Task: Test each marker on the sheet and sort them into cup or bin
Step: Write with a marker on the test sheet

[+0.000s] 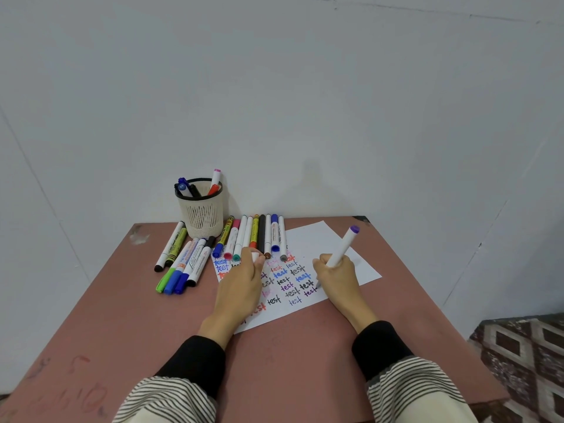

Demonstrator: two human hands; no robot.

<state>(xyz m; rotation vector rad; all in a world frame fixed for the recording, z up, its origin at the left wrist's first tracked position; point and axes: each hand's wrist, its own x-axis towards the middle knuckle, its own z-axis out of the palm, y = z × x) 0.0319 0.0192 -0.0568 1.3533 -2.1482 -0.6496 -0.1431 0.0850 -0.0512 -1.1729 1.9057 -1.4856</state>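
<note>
Right hand (335,274) clenched around a white marker (341,249) with a purple end, barrel tilted up and to the right, tip down on the sheet (308,239) beside a purple "test". Left hand (241,283) flat on the sheet's left half, thumb and forefinger pinching a small white cap (255,257).

Sheet filled with rows of the word "test" in blue, red, black, purple, pink and grey; far right corner bare. Printing on the marker barrels too small to read.

Mesh cup (203,210) upright at the table's far edge against the wall, holding blue, black and red-tipped markers (213,183). Row of capped markers (253,236) just right of the cup, near ends overlapping the sheet's top edge. Second cluster (183,261) to the left of the sheet, fanned out, green and blue caps toward the near side.

Pink table (128,315) scuffed at the far left corner, faint red scribbles near the front left. Bare surface along the left side, the near half and right of the sheet. Patterned fabric (525,361) beyond the right edge. No bin in view.
</note>
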